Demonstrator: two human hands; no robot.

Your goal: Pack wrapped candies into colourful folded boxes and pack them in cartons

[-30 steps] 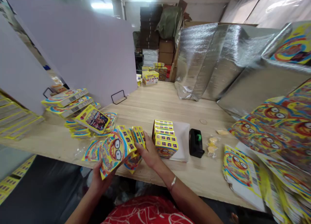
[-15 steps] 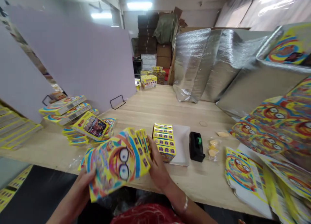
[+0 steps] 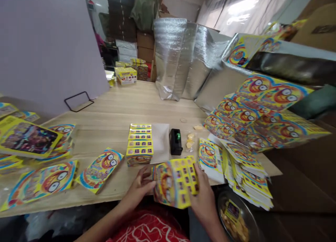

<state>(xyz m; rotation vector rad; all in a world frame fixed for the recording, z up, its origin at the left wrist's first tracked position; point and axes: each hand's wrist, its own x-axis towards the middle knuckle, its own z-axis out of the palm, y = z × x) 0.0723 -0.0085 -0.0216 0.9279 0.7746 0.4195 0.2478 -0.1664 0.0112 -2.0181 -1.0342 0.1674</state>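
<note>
A small stack of yellow cartoon-printed boxes (image 3: pixel 168 184) is held up at the table's front edge. My left hand (image 3: pixel 140 189) grips its left side, thumb on the printed face. On the right side, my right hand (image 3: pixel 203 196) is closed around the boxes. Behind them, a white open carton (image 3: pixel 160 142) has a row of yellow boxes (image 3: pixel 139 144) standing in its left part. Two flat cartoon boxes, one nearer (image 3: pixel 102 170) and one farther left (image 3: pixel 47 182), lie left of my hands.
A black tape dispenser (image 3: pixel 175 144) stands right of the carton, beside a small clear bag of yellow pieces (image 3: pixel 190 141). Flat printed cards (image 3: pixel 210 154) pile up at right. A bowl (image 3: pixel 236 222) sits below the table edge. Silver foil-lined sheets (image 3: pixel 170 60) rise behind.
The view has turned right and the held boxes have moved right, in front of the carton. Two flat boxes now lie on the table to the left. Both hands still grip boxes.
</note>
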